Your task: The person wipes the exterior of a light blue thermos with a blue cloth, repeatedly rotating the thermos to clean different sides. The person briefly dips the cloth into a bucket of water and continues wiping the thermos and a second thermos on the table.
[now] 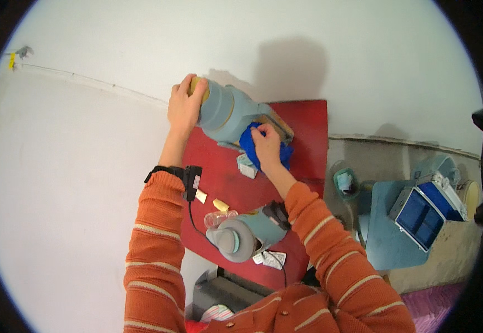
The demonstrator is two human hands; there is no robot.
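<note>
A large blue-grey plastic appliance or container (220, 109) lies tilted on the red table (308, 158), close to the wall; its exact kind is unclear. My left hand (186, 100) grips the yellow part at its upper left end. In my right hand (267, 143) is a bunched blue cloth (247, 139), held against the lower right part of the appliance, near a brownish panel (281, 123). The hand and cloth hide some of that side. Just below the cloth stands a small white and pale green box (247, 170).
Nearer to me is a blue-grey jug (268, 224) with a grey lid, beside a clear plastic jar (216, 218), a yellow piece (221, 205) and printed papers (274, 259). Black cables run past. At right, an open blue-lined case (420, 218) rests on a blue table (385, 245).
</note>
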